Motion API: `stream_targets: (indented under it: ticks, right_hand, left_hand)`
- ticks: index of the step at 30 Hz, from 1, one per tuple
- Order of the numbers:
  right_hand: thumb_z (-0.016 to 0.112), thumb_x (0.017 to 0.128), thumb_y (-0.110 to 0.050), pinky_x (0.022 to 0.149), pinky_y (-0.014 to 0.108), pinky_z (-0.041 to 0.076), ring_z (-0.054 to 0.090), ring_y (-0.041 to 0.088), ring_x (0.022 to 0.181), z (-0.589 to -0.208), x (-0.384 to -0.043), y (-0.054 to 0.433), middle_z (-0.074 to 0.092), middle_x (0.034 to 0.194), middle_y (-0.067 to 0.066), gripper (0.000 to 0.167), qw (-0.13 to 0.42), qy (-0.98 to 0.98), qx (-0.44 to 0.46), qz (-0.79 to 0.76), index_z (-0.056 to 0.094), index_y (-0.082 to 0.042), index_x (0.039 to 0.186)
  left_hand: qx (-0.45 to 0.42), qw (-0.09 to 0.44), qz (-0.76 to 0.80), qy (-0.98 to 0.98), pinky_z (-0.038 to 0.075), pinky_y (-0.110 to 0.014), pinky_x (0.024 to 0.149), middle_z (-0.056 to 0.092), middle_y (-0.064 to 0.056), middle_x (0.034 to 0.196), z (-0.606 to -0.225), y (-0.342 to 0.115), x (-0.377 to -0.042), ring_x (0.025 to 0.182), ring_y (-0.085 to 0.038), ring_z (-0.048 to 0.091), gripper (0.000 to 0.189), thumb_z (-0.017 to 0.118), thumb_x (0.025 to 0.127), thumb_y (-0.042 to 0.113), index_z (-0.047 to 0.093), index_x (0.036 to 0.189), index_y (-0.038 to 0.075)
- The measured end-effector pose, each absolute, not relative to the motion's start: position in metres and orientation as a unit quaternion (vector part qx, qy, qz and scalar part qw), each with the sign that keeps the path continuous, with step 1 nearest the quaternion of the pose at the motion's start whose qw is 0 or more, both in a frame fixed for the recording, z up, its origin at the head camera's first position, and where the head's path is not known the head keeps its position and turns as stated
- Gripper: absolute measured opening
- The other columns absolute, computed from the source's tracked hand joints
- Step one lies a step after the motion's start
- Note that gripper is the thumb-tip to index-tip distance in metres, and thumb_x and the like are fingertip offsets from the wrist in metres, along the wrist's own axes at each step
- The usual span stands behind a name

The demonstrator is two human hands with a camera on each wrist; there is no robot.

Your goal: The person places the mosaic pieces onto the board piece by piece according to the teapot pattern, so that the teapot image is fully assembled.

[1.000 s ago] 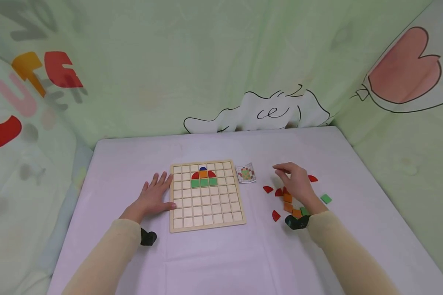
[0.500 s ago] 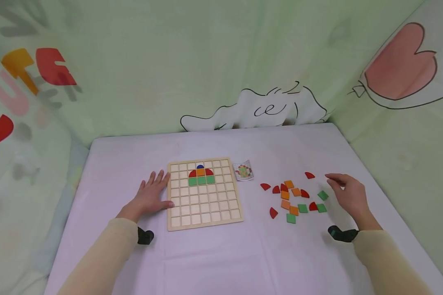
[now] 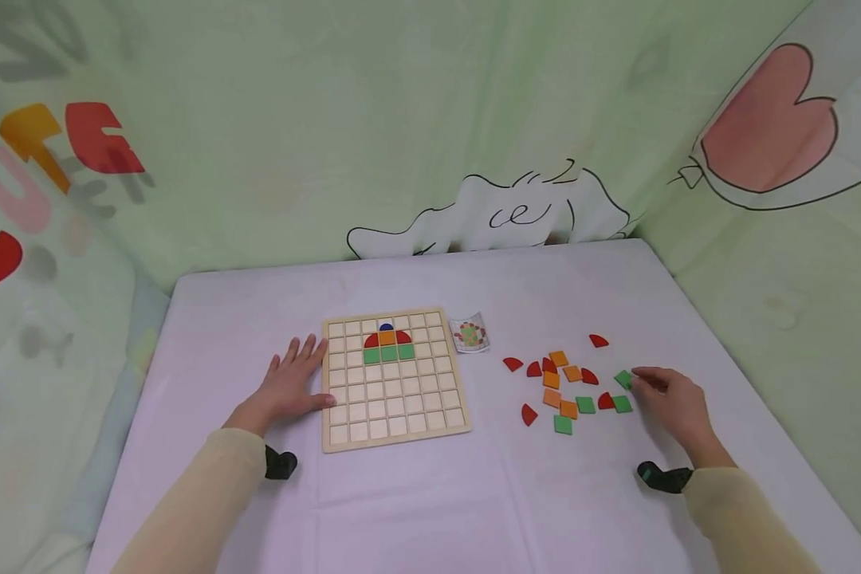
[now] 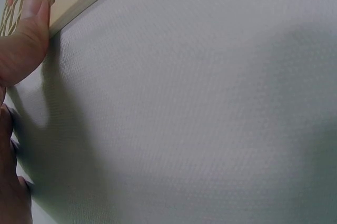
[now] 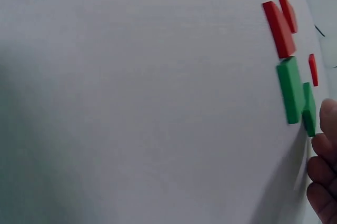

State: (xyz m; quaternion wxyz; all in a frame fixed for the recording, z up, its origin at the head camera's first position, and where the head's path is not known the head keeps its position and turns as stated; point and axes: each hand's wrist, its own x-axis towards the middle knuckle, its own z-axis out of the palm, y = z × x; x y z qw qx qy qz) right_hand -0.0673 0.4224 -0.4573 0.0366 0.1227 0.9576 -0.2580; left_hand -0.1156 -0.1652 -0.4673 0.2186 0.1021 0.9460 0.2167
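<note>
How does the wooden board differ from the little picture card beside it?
The wooden board is much larger than the picture card. The board is divided into squares and holds coloured pieces; the card is patterned in several colours. The board's edges run straight; the card's look bowed. Both lie on the table.

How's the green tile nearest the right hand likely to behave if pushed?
The tile is probably stiff: its edges look straight. It should slide rather than roll, being flat and square. Tipping seems unlikely given its low profile.
</note>
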Motion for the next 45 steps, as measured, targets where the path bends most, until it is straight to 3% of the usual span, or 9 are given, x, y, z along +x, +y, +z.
stream_targets:
  ticks: [6,12,28,45]
  right_hand:
    - [0.063,0.102,-0.028,0.098,0.063,0.051,0.051,0.050,0.118,-0.462,-0.067,0.419,0.056,0.130,0.034,0.050,0.054,0.956,0.131,-0.257,0.056,0.007,0.137]
    - [0.066,0.100,-0.025,0.099,0.065,0.049,0.049,0.052,0.119,-0.465,-0.070,0.418,0.055,0.130,0.035,0.049,0.051,0.961,0.126,-0.242,0.057,0.008,0.135]
    - [0.067,0.099,-0.014,0.097,0.067,0.049,0.049,0.053,0.119,-0.466,-0.070,0.420,0.054,0.129,0.036,0.042,0.046,0.969,0.091,-0.226,0.060,0.005,0.135]
    - [0.063,0.102,-0.024,0.101,0.067,0.046,0.046,0.053,0.125,-0.456,-0.075,0.411,0.053,0.136,0.035,0.047,0.056,0.961,0.104,-0.251,0.055,0.007,0.137]
  left_hand:
    - [0.101,0.217,0.218,0.946,0.002,-0.068,0.125,0.005,-0.022,0.171,-0.467,-0.165,-0.115,0.158,-0.046,-0.003,0.104,0.076,0.090,0.042,0.013,0.164,0.004]
    - [0.098,0.220,0.219,0.946,0.001,-0.067,0.125,0.004,-0.022,0.172,-0.469,-0.165,-0.117,0.158,-0.046,-0.005,0.104,0.076,0.090,0.042,0.013,0.164,0.005]
    - [0.094,0.221,0.213,0.947,0.001,-0.067,0.125,0.005,-0.022,0.172,-0.468,-0.165,-0.117,0.158,-0.046,-0.004,0.106,0.077,0.088,0.043,0.013,0.164,0.005]
    - [0.094,0.219,0.216,0.947,0.001,-0.067,0.125,0.004,-0.021,0.172,-0.469,-0.165,-0.117,0.158,-0.045,-0.005,0.104,0.076,0.090,0.041,0.013,0.164,0.005]
